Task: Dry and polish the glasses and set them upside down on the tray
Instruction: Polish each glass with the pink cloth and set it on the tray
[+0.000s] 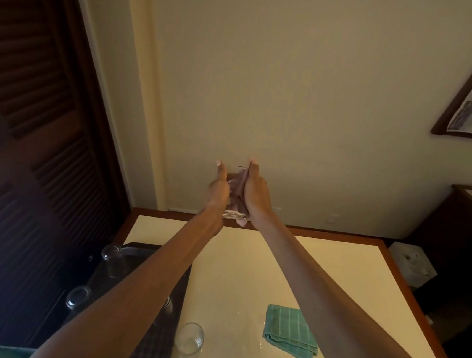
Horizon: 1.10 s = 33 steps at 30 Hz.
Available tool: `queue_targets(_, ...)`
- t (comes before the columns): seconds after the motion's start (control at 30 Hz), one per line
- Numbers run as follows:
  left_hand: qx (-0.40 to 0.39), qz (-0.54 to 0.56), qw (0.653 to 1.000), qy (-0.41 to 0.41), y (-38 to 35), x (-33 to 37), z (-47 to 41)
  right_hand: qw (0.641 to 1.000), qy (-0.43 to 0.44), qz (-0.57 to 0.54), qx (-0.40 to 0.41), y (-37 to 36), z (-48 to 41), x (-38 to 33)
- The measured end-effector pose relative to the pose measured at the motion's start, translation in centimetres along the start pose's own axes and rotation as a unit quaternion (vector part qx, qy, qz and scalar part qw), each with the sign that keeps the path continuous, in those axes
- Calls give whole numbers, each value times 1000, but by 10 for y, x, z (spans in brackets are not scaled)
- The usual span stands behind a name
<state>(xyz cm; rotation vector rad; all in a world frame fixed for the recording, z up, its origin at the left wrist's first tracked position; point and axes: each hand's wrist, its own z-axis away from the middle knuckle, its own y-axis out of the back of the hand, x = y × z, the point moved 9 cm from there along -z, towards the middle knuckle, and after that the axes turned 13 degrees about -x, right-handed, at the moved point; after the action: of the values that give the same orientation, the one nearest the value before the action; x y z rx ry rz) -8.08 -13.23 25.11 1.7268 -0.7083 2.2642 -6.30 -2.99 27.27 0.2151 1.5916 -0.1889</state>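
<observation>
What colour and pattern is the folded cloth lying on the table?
The folded cloth is teal with thin pale check lines; head view.

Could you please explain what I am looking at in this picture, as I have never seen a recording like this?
There is no machine here. A person wears a wide-angle camera on the head, so this single picture looks forward and down along both bare arms. The left hand grips a clear glass, held up in the air, while the right hand holds a pink cloth against it. Below is a pale table. On its left side lies a dark tray bearing several glasses; which way up they stand is hard to tell. Beside the tray stands one more glass, and a folded green cloth lies further right.
</observation>
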Motion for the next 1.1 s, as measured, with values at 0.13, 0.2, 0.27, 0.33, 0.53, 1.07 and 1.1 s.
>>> queue_targets(0.13, 0, 18, 999, 30, 8, -10, -22, 975, -103, -184, -74, -21, 0, 27)
queue_targets(0.2, 26, 21, 999, 32, 20, -23, -40, 973, -107, -182, -97, -26, 3, 28)
queue_targets(0.27, 54, 8, 998, -5, 21, -3, -23, 989, -69, -101, -81, -26, 6, 25)
queue_targets(0.33, 74, 18, 996, -42, 22, 17, -8, 999, -3, 23, -45, -28, 12, 17)
queue_targets(0.53, 52, 12, 998, 23, 25, 7, -14, 981, 130, 143, 6, -33, 8, 6)
queue_targets(1.07, 50, -21, 998, -15, 26, -9, -38, 995, -71, -41, -61, -19, -12, 23)
queue_targets(1.1, 48, -17, 999, -8, 24, -6, -33, 997, -52, -10, -57, -20, -9, 20)
